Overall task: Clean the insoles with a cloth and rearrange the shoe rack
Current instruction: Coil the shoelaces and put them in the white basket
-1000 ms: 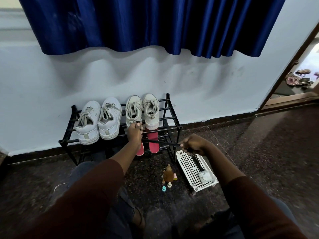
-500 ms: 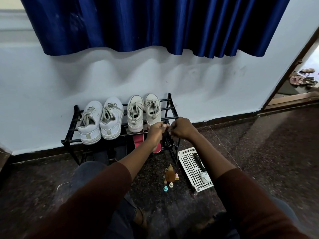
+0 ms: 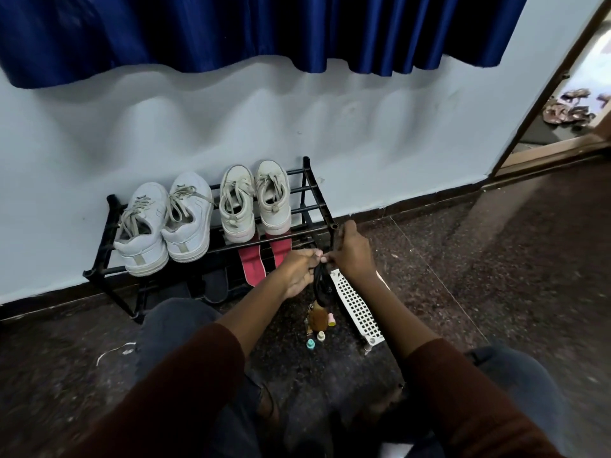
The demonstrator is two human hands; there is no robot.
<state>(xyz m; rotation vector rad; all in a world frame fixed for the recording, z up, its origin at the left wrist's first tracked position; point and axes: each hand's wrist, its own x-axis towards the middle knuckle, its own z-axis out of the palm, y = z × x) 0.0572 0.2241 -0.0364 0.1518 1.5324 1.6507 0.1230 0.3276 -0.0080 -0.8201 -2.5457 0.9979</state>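
The left hand (image 3: pixel 297 272) and right hand (image 3: pixel 352 254) both pinch a limp black strip (image 3: pixel 321 285) at the shoe rack's (image 3: pixel 99 239) right front corner. Red insoles (image 3: pixel 253 269) lie on its lower shelf beside dark insoles (image 3: pixel 214 285). White sneakers (image 3: pixel 165 223) sit on top. A white perforated basket (image 3: pixel 358 309) and small bottles (image 3: pixel 320 335) stand on the floor.

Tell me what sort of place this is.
Probably a home room near a doorway: a low black shoe rack holding white sneakers stands against the wall under a blue curtain, and what look like sandals lie past the open doorway.
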